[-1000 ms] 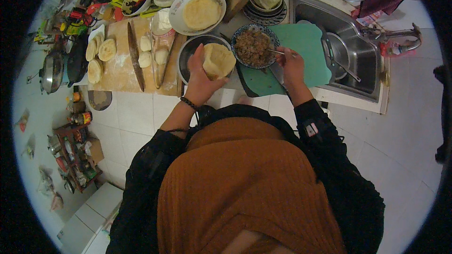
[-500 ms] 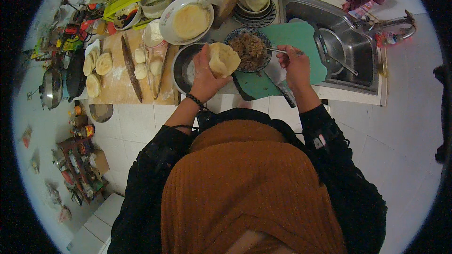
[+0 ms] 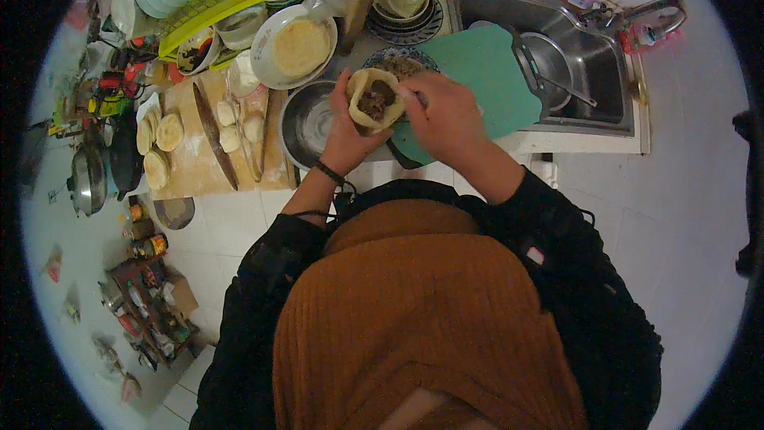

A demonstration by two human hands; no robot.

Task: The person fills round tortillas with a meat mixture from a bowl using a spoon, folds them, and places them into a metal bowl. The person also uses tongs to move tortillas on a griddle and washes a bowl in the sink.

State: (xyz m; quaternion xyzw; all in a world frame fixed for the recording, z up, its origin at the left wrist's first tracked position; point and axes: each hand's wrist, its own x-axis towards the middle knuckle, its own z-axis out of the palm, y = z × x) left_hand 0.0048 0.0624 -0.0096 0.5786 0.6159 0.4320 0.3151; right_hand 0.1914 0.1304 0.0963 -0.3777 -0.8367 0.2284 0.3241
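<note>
My left hand (image 3: 348,129) cups a round flatbread (image 3: 359,115) that gapes like a pocket. Brown shredded meat (image 3: 376,105) shows inside its opening. My right hand (image 3: 450,115) is closed at the bread's right rim, its fingertips by the opening. The metal spoon it held a moment earlier is hidden behind the fingers. Just beyond both hands, a patterned bowl (image 3: 434,65) of shredded meat is partly covered by the bread and my right hand. Below the bread stands a steel basin (image 3: 302,129), to the left.
A green cutting board (image 3: 497,72) lies beside the steel sink (image 3: 605,123). To the left, a floured wooden board (image 3: 187,167) carries dough pieces (image 3: 228,139), flat rounds (image 3: 169,132) and a rolling pin (image 3: 213,135). A white plate (image 3: 263,64) holds another flatbread (image 3: 301,48).
My right hand has moved left from the meat bowl to the bread. The bread is now tipped open with meat visible inside. The knife on the green board has become hidden.
</note>
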